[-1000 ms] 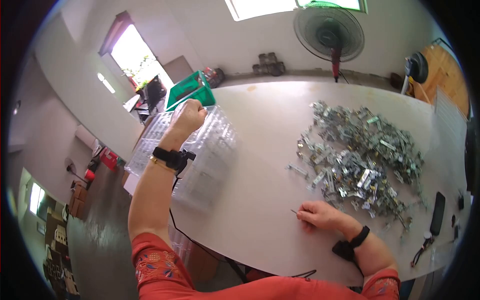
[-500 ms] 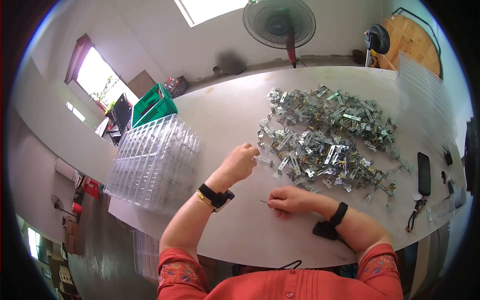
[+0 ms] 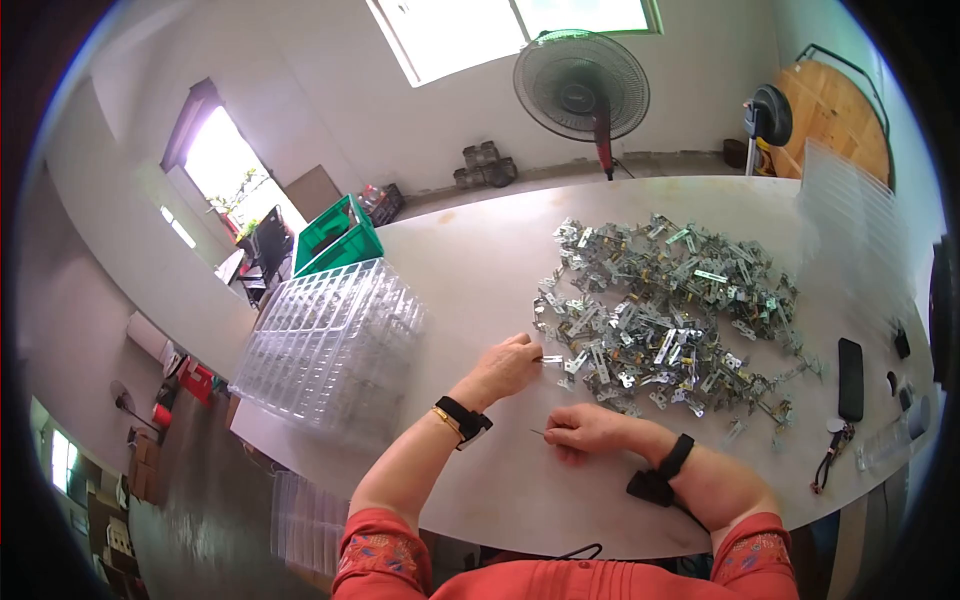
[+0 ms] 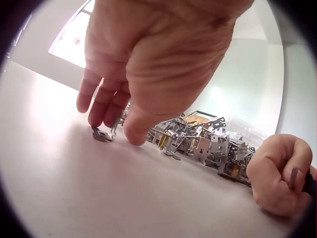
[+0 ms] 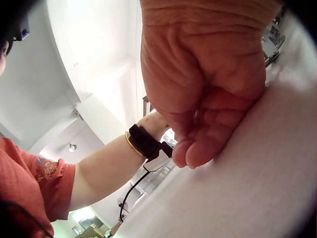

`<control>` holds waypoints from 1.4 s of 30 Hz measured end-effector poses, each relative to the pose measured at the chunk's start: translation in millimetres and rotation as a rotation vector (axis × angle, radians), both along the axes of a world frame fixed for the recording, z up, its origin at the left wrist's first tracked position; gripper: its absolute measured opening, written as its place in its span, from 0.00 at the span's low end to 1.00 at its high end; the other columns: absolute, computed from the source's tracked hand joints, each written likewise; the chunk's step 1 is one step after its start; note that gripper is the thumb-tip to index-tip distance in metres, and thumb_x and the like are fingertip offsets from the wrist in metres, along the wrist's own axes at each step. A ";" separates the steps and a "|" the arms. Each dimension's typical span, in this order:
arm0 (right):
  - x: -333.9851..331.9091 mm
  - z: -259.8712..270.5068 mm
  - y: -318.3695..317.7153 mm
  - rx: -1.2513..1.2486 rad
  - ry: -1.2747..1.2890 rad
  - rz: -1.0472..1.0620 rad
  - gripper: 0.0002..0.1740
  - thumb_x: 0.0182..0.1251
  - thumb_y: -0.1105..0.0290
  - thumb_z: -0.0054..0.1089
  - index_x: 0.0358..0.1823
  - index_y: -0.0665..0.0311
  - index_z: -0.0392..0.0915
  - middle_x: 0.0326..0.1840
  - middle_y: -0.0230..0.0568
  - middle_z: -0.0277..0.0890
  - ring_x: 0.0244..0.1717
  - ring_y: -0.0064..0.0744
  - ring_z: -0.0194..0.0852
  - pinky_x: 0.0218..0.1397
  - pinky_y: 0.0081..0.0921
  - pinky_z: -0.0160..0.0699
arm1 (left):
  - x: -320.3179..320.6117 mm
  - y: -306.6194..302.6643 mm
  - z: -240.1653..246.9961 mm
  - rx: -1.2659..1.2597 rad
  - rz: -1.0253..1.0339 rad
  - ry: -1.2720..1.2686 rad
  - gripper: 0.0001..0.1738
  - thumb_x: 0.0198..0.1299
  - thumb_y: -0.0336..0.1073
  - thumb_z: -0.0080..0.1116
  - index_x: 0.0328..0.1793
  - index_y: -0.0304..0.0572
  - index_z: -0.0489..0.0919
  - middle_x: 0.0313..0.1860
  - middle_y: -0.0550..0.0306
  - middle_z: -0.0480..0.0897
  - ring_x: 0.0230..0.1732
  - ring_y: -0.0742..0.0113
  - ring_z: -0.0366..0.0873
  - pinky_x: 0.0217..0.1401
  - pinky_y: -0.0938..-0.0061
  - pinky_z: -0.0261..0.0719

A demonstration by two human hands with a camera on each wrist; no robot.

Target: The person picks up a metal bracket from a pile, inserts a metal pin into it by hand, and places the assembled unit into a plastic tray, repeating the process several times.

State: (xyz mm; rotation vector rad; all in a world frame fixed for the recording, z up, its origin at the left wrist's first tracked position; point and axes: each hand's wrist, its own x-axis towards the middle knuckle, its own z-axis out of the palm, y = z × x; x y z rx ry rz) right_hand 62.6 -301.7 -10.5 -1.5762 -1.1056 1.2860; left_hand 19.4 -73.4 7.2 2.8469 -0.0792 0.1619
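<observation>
My left hand [image 3: 505, 368] is at the near left edge of a heap of small metal brackets [image 3: 670, 310]. Its thumb and fingertips pinch one silver metal bracket [image 3: 552, 359], which is low on the tabletop in the left wrist view. My right hand [image 3: 585, 432] rests on the table nearer my body, fingers curled in. From between its thumb and finger sticks a thin dark rod [image 3: 537, 431]; the rest of it is hidden in the hand. In the right wrist view the curled fingers [image 5: 205, 144] cover whatever lies inside them.
Clear plastic compartment trays [image 3: 330, 345] are stacked at the table's left, with a green crate [image 3: 340, 240] behind. At the right are more clear trays [image 3: 855, 230], a black phone [image 3: 850, 380], a strap with a keyring [image 3: 830, 460] and a clear bottle [image 3: 885, 445].
My left hand has come from above the stacked trays, right and toward me, to the bracket at the heap's edge. My right hand keeps its place with the thin rod. The head view has shifted.
</observation>
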 end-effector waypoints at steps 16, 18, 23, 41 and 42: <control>-3.4 -1.1 4.3 -0.028 -0.071 0.049 0.15 0.80 0.59 0.52 0.48 0.65 0.78 0.34 0.36 0.85 0.31 0.27 0.85 0.37 0.27 0.84 | -3.0 -7.8 23.2 -0.920 0.144 0.124 0.13 0.75 0.38 0.55 0.56 0.35 0.78 0.41 0.55 0.86 0.43 0.70 0.84 0.50 0.73 0.82; -4.8 3.1 3.2 -0.036 -0.076 0.045 0.16 0.80 0.59 0.52 0.48 0.65 0.78 0.34 0.36 0.85 0.31 0.27 0.85 0.37 0.27 0.84 | -4.2 -10.4 25.6 -0.985 0.137 0.123 0.13 0.75 0.38 0.55 0.57 0.36 0.78 0.42 0.55 0.87 0.44 0.71 0.84 0.50 0.74 0.82; -5.4 -5.2 7.8 -0.019 -0.175 0.095 0.16 0.79 0.58 0.51 0.48 0.66 0.78 0.34 0.37 0.85 0.32 0.28 0.86 0.37 0.28 0.84 | -8.3 -12.7 32.2 -1.055 0.086 0.126 0.13 0.76 0.38 0.53 0.58 0.37 0.77 0.43 0.54 0.87 0.44 0.70 0.84 0.51 0.73 0.82; -8.6 9.2 2.0 0.108 -0.441 0.287 0.16 0.76 0.55 0.50 0.46 0.59 0.78 0.43 0.48 0.82 0.46 0.54 0.80 0.50 0.45 0.76 | 8.8 7.2 3.3 -1.658 -0.071 0.245 0.09 0.72 0.32 0.51 0.53 0.36 0.75 0.42 0.46 0.86 0.43 0.55 0.87 0.53 0.59 0.85; -10.6 8.8 1.3 0.095 -0.442 0.289 0.15 0.76 0.56 0.50 0.46 0.59 0.78 0.43 0.49 0.82 0.46 0.54 0.80 0.51 0.45 0.76 | 9.4 9.9 -2.0 -1.642 -0.045 0.255 0.11 0.69 0.31 0.50 0.54 0.37 0.75 0.40 0.44 0.85 0.43 0.51 0.86 0.53 0.54 0.85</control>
